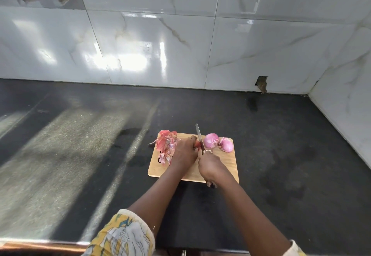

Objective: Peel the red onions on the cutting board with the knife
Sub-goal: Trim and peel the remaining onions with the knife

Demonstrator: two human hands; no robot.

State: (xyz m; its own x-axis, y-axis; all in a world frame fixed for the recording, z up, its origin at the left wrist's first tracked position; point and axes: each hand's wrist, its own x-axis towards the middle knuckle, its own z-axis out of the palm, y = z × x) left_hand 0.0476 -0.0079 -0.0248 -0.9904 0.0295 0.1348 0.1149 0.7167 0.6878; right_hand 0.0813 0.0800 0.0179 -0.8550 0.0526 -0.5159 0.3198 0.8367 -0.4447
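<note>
On the wooden cutting board (224, 163), which lies on the dark counter (281, 145), the left hand (185, 152) covers an onion (197, 144). Only a sliver of its red skin shows past the knuckles. Its fingers (193, 139) curl down over the bulb and pin it to the wood. The right hand (210, 166) is wrapped tight round the handle of the knife (199, 137), and the narrow blade points away from the person, just beside the held onion on its right side.

Two peeled onions (211, 140) sit near the far right corner of the board, glossy and pale purple, touching or nearly so. A heap of dry skins (166, 145) lies at the far left corner, partly over the edge.

The onion looks small, light and firm, but round, so it would likely roll unless it is pressed flat or held by its sides. The papery outer skin is brittle and tears in flakes, while the layer beneath is smooth and probably slick once bared. The safest hold seems to be across the bulb's middle with the fingertips tucked back from the blade. The knife can then nick the root or the tip end and lift the skin from there. The blade sits close to the left hand's knuckles, so a slip on the curved surface is the main risk.
</note>
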